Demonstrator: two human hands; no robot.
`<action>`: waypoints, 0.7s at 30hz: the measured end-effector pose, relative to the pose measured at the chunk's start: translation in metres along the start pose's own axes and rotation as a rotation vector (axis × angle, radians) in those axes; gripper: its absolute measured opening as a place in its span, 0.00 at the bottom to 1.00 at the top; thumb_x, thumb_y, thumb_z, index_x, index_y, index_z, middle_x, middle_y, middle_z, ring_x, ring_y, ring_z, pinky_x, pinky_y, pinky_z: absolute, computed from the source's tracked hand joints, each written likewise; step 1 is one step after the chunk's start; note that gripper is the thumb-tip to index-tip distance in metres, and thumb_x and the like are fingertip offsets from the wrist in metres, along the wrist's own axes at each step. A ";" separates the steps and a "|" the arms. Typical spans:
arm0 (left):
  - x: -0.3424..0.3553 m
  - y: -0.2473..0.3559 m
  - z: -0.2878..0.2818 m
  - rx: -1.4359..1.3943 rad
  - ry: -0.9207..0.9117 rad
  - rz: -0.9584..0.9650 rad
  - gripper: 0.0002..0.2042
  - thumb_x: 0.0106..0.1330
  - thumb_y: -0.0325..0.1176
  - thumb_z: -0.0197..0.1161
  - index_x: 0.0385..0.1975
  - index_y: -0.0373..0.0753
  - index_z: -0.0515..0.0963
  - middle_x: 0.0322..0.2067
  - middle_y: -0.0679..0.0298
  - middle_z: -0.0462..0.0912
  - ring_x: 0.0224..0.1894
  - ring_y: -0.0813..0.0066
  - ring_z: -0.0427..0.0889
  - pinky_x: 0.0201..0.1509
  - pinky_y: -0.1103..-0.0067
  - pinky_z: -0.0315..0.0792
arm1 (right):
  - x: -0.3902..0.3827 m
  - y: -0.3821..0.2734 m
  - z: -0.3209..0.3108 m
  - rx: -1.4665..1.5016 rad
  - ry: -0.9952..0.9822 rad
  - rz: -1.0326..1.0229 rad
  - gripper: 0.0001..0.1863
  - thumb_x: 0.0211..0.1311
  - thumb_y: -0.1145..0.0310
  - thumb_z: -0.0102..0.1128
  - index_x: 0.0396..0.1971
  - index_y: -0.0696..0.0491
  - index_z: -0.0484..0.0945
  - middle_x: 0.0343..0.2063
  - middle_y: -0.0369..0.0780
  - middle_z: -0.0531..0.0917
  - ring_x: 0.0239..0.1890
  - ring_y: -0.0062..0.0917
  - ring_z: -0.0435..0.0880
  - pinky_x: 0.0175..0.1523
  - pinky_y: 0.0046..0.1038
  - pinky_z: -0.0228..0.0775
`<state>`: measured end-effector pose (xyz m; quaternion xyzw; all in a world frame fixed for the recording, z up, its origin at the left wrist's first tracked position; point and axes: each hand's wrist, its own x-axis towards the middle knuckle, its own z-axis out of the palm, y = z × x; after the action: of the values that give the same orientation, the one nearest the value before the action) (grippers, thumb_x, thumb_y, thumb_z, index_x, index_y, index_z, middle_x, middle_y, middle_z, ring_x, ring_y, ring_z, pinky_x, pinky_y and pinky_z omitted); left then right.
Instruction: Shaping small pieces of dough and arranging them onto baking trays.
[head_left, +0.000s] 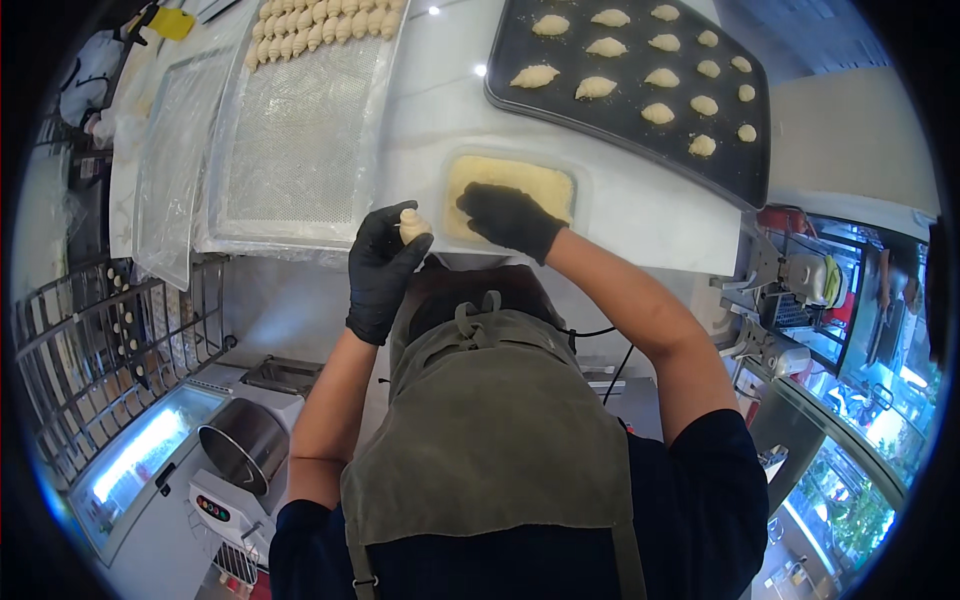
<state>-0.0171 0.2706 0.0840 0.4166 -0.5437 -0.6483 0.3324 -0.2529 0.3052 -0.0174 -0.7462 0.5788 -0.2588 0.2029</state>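
Left hand [386,262]: dough roll [411,228], part-hidden | right hand [512,220]: over tub [581,192], contact unclear

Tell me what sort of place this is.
Most likely a bakery kitchen: a dough roll in the left hand, rows of rolls on a mesh tray, and what looks like a mixer at lower left.
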 end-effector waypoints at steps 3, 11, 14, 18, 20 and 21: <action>-0.001 0.003 0.008 -0.021 0.014 0.029 0.24 0.58 0.16 0.67 0.56 0.37 0.76 0.47 0.64 0.83 0.44 0.81 0.79 0.50 0.83 0.73 | 0.000 -0.003 0.002 -0.015 -0.010 -0.025 0.13 0.54 0.67 0.61 0.40 0.53 0.78 0.38 0.44 0.80 0.41 0.41 0.81 0.45 0.38 0.75; 0.006 0.012 0.024 0.072 0.077 0.072 0.24 0.59 0.15 0.65 0.58 0.35 0.75 0.48 0.60 0.83 0.45 0.77 0.80 0.52 0.82 0.74 | 0.004 -0.016 0.019 -0.185 -0.048 0.016 0.11 0.54 0.69 0.60 0.38 0.54 0.78 0.37 0.44 0.81 0.37 0.41 0.82 0.44 0.38 0.76; 0.013 0.013 0.032 0.100 0.086 0.106 0.24 0.59 0.16 0.65 0.57 0.36 0.76 0.45 0.61 0.83 0.43 0.78 0.79 0.50 0.83 0.74 | 0.002 -0.004 0.015 -0.132 0.042 -0.034 0.11 0.54 0.70 0.59 0.38 0.54 0.79 0.37 0.44 0.82 0.35 0.41 0.82 0.43 0.38 0.76; 0.025 0.009 0.040 0.138 0.101 0.169 0.22 0.58 0.16 0.67 0.53 0.36 0.78 0.40 0.65 0.84 0.37 0.80 0.78 0.46 0.84 0.74 | -0.006 0.007 -0.026 0.298 0.051 0.101 0.13 0.58 0.74 0.58 0.44 0.57 0.79 0.42 0.44 0.82 0.35 0.33 0.82 0.43 0.32 0.77; 0.029 0.003 0.040 0.216 0.053 0.151 0.22 0.56 0.18 0.68 0.53 0.37 0.78 0.40 0.64 0.84 0.37 0.79 0.79 0.46 0.84 0.74 | -0.025 -0.013 -0.077 0.535 -0.003 0.317 0.16 0.59 0.76 0.59 0.48 0.60 0.78 0.44 0.43 0.82 0.37 0.29 0.82 0.43 0.29 0.76; 0.032 0.001 0.041 0.255 0.022 0.143 0.22 0.56 0.19 0.69 0.53 0.37 0.78 0.40 0.64 0.84 0.37 0.79 0.79 0.45 0.84 0.74 | -0.041 -0.012 -0.092 0.971 0.160 0.429 0.16 0.59 0.78 0.58 0.48 0.61 0.78 0.44 0.43 0.81 0.37 0.28 0.81 0.43 0.29 0.76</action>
<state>-0.0684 0.2595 0.0813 0.4228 -0.6462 -0.5440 0.3283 -0.3087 0.3477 0.0559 -0.4096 0.5457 -0.5054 0.5283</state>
